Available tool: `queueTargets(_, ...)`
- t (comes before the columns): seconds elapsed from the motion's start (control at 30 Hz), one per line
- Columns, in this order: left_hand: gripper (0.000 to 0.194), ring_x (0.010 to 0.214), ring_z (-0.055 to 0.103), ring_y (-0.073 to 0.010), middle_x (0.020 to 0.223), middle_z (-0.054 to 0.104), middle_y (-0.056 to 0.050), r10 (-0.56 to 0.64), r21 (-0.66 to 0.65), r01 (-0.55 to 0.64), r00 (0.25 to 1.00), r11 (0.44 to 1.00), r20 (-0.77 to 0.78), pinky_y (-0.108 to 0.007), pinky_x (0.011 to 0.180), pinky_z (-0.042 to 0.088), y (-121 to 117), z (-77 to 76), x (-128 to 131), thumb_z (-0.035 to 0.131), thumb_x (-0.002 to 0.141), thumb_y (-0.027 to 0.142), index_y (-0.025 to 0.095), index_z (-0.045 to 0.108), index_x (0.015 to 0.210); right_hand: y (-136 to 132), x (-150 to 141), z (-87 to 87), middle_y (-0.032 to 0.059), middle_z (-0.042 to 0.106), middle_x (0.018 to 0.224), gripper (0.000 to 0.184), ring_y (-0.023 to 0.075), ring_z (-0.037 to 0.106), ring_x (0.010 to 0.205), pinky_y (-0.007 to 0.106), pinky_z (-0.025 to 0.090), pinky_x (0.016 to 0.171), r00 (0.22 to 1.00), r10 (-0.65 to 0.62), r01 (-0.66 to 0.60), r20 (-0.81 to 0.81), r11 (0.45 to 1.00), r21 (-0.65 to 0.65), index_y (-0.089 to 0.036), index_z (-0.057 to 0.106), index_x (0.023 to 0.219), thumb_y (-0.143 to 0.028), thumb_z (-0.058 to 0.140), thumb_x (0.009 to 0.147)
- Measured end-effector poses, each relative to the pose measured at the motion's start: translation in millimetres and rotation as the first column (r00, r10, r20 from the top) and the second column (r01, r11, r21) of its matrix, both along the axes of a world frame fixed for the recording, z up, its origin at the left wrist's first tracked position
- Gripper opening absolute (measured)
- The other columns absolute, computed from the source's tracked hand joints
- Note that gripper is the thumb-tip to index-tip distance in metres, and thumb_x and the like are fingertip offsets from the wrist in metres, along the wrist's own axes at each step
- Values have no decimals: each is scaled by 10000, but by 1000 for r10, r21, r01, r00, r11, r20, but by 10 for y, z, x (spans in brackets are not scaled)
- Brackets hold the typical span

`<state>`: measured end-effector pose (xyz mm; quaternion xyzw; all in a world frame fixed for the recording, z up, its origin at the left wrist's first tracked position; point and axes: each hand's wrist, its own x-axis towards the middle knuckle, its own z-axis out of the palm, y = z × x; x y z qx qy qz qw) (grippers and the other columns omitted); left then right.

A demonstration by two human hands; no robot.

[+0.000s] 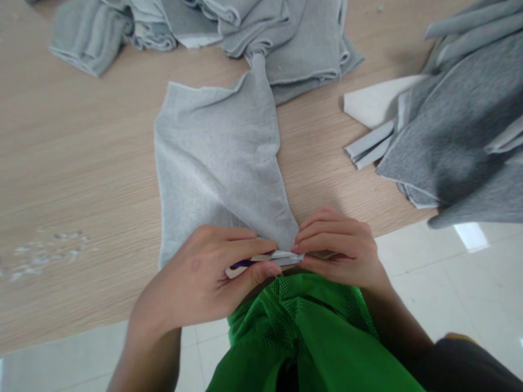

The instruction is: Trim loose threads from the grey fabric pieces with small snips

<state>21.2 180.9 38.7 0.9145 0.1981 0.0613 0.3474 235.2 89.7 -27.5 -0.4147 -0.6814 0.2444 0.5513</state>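
A light grey cloth (220, 147) lies spread toward me, its near edge at the table's front. My left hand (212, 269) is closed around small thread snips (281, 257), whose dark purple handle shows between thumb and fingers. The metal blades point right, toward the cloth's near right corner. At that corner my right hand (341, 247) is closed, its fingertips pinching the cloth's edge close to the blade tips. Exactly what lies between the blades is too small to make out.
Folded grey cloths (302, 43) are heaped at the back, touching the spread cloth's far end. Darker grey cloths (461, 120) hang over the table edge at right. Thread scraps (44, 253) lie at left on the wooden table (81, 179). A green garment (310, 326) is below my hands.
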Motion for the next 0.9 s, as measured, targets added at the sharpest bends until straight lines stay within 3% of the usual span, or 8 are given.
queueTargets(0.3,202,555,571,-115,705,664,-3,-29,-3,29,999,1000,15,-241,458,350,21,21,-35,593,968,320,196,714,1071,-8,-9,-2,57,764,800,60,188,712,758,361,543,730,999,-28,28,25,1000,-7,-156,727,832,-146,776,800)
queueTargets(0.63,192,544,551,-103,695,643,13,-25,41,23,998,999,55,-242,471,346,-1,52,-55,601,963,316,200,697,1082,-5,2,1,43,766,792,62,189,706,747,361,543,719,1000,-7,7,-17,1000,-18,-183,724,820,-181,785,806)
queueTargets(0.9,216,542,564,-110,688,641,19,-23,102,26,999,994,-23,-244,486,357,7,97,-14,586,969,357,215,700,1086,-23,5,-9,41,762,791,90,188,691,768,365,528,735,1000,-14,14,17,1000,10,-162,707,778,-143,793,793)
